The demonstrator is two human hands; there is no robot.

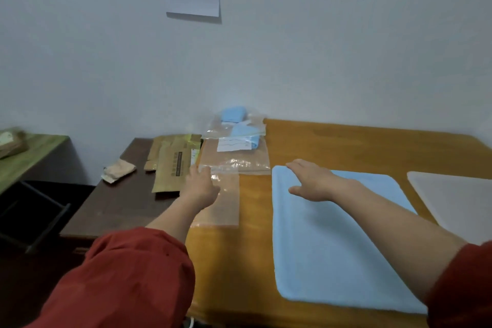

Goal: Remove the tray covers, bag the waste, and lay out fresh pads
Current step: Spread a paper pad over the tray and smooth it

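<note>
Left hand (pixel 201 185) reached out over an empty clear plastic bag (pixel 222 194) lying flat on the orange table (pixel 346 144); fingers rested on the bag's top edge, grip loose, nothing pinched that could be made out. Right hand (pixel 310 181) lay flat and open, palm down, on the far left corner of a blue pad (pixel 332 242) spread on the table. A grey-white pad (pixel 458 202) sat just beside it at right. Behind the empty bag, clear bags holding folded blue pads (pixel 237 128). Brown paper packets (pixel 173 162) lay on the dark side table (pixel 119 202) at left. Both sleeves red.
</note>
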